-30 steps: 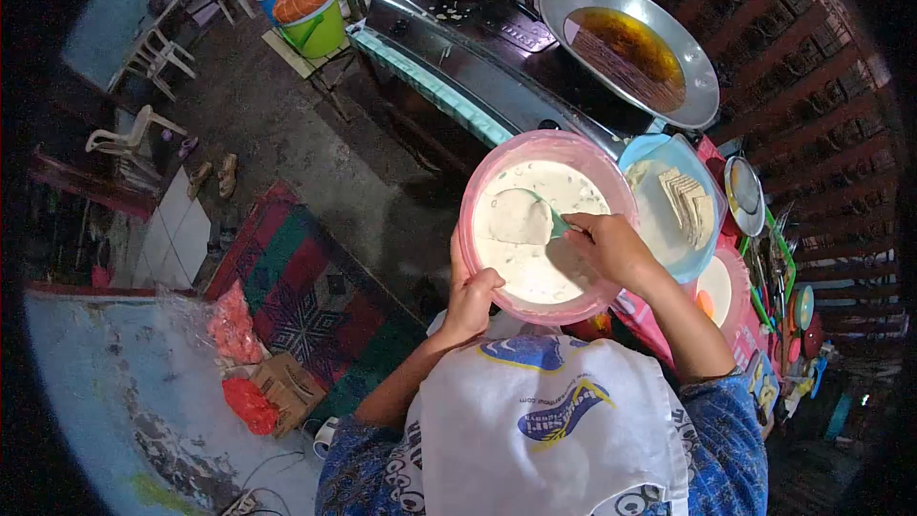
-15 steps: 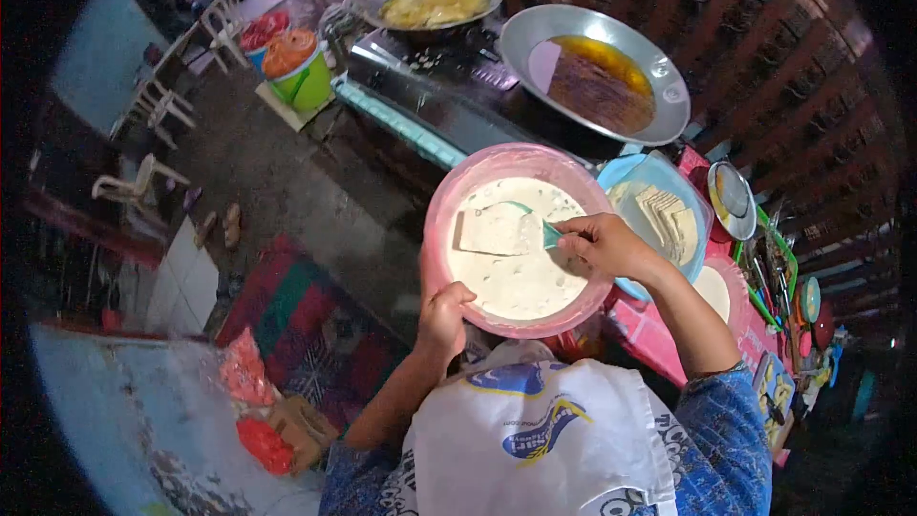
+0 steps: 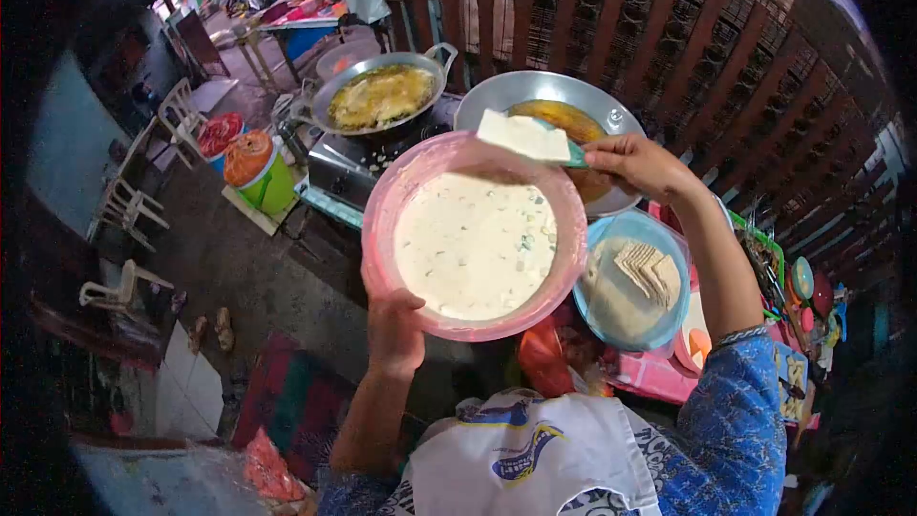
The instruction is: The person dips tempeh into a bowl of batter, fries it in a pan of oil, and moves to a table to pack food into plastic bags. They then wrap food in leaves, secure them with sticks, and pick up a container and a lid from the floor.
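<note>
My left hand [image 3: 394, 333] grips the near left rim of a pink bowl [image 3: 379, 277] that holds pale batter with green bits [image 3: 473, 244]. A green spatula [image 3: 575, 154] is in my closed right hand [image 3: 630, 164], above the bowl's far right rim. On the spatula lies a batter-coated flat slice [image 3: 523, 136]. Just beyond it stands a wide metal pan [image 3: 478, 100] with brown oil. To the right of the bowl, a blue basin [image 3: 681, 301] holds stacked thin slices [image 3: 648, 270].
Another pan [image 3: 328, 100] with food frying in yellow oil sits on the stove [image 3: 339, 167] at the far left. A green bucket [image 3: 270, 189] and plastic chairs [image 3: 124, 285] stand on the left. A slatted fence [image 3: 611, 19] runs behind the pans.
The spatula has risen from the batter with the coated slice on it and moved toward the far rim, near the brown-oil pan. The bowl has shifted left in view, and the camera view has changed.
</note>
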